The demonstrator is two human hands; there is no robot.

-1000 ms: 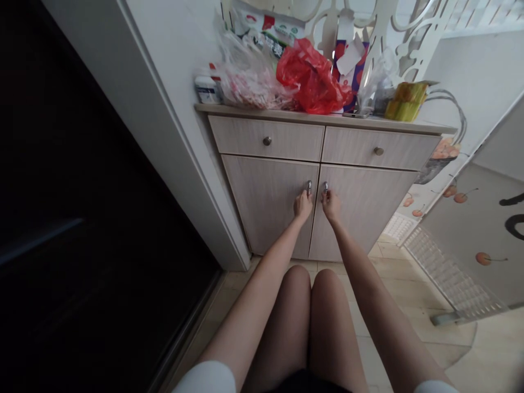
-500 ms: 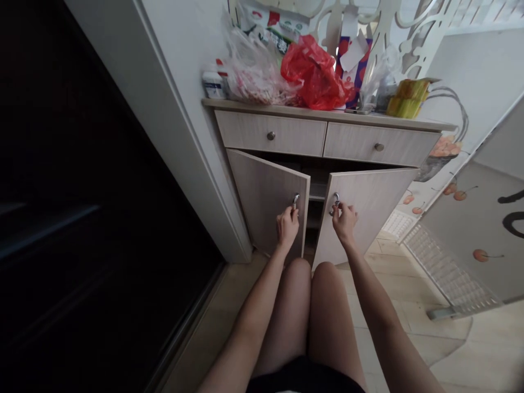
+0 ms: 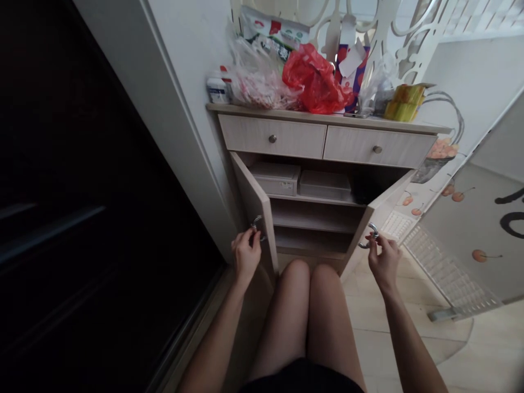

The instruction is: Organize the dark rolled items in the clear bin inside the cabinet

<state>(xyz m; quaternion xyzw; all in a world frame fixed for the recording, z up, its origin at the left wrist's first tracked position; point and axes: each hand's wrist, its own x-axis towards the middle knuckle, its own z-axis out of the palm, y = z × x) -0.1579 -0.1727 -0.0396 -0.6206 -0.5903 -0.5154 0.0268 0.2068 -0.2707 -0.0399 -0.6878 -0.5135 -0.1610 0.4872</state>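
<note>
My left hand (image 3: 246,251) is closed on the curved metal handle (image 3: 256,222) of the left cabinet door (image 3: 256,207). On the other side my right hand (image 3: 383,256) grips the matching handle (image 3: 373,230) of the right door (image 3: 379,210). Both doors stand swung outward, to either side of my knees. Between them the inside of the cabinet shows: a pale lidded box (image 3: 275,177) and a second flat box (image 3: 325,185) sit on the upper shelf (image 3: 311,198). Something dark, too dim to make out, lies at that shelf's right end. The lower shelf (image 3: 313,220) is partly hidden by my knees.
Two drawers with round knobs (image 3: 272,138) run above the doors. The cabinet top (image 3: 282,113) carries a red plastic bag (image 3: 317,82), a clear bag (image 3: 260,82), a white jar (image 3: 217,90) and a yellow package (image 3: 405,102). A wall (image 3: 200,109) stands close on the left.
Both doors have swung much wider. My left hand has moved left and my right hand right, each with its handle. The shelves and boxes inside have come into view.
</note>
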